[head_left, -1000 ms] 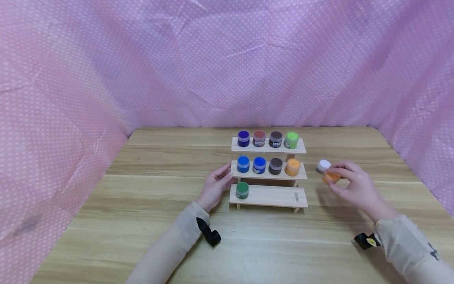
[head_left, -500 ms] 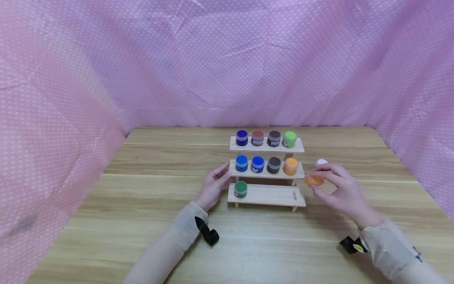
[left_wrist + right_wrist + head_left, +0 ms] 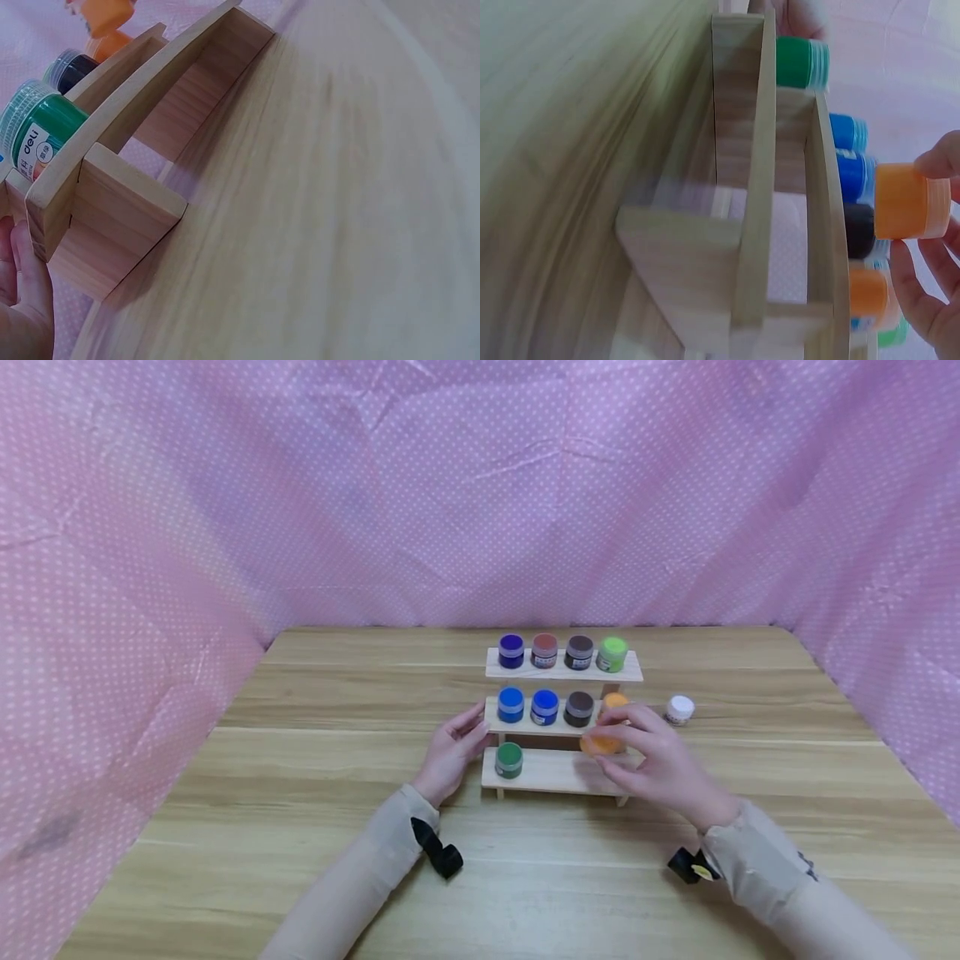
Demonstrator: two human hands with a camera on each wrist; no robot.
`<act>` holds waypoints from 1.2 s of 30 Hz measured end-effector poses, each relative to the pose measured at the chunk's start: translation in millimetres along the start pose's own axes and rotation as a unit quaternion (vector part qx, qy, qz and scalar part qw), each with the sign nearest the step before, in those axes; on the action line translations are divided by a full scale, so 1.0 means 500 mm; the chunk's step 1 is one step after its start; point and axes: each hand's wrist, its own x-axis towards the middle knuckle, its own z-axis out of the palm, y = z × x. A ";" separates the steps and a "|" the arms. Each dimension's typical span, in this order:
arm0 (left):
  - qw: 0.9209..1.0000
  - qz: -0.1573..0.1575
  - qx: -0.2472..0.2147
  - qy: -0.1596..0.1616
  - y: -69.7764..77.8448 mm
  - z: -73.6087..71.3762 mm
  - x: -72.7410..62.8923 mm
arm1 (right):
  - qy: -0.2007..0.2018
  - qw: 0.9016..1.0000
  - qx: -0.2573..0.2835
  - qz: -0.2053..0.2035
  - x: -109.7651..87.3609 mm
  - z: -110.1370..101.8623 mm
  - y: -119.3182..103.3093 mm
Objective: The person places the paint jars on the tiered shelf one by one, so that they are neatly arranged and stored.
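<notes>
My right hand (image 3: 663, 768) pinches an orange paint jar (image 3: 597, 745) between thumb and fingers. In the right wrist view this orange jar (image 3: 900, 202) is lifted above the lowest board. A three-tier wooden display rack (image 3: 558, 772) stands on the table; my left hand (image 3: 453, 756) holds its left end, fingers at the edge. On the lowest tier a green paint jar (image 3: 509, 760) sits at the left. Light blue (image 3: 511, 704), blue (image 3: 545, 707) and dark brown (image 3: 579, 708) jars line the middle tier, where another orange jar (image 3: 615, 700) is partly hidden behind my right fingers.
On the top tier are purple (image 3: 512, 651), reddish-brown (image 3: 544, 651), dark (image 3: 579, 652) and light green (image 3: 612, 654) jars. A white-lidded jar (image 3: 680, 710) stands on the wooden table (image 3: 337, 693), right of the rack. Pink dotted cloth (image 3: 480, 510) hangs behind.
My right hand has carried the orange jar leftward, from beside the white-lidded jar to over the rack's right part. My left hand stays at the rack's left end.
</notes>
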 end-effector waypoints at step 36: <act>1.000 -0.004 0.002 -0.003 0.004 0.000 -0.001 | -0.075 0.997 -0.030 0.021 0.049 0.062 -0.023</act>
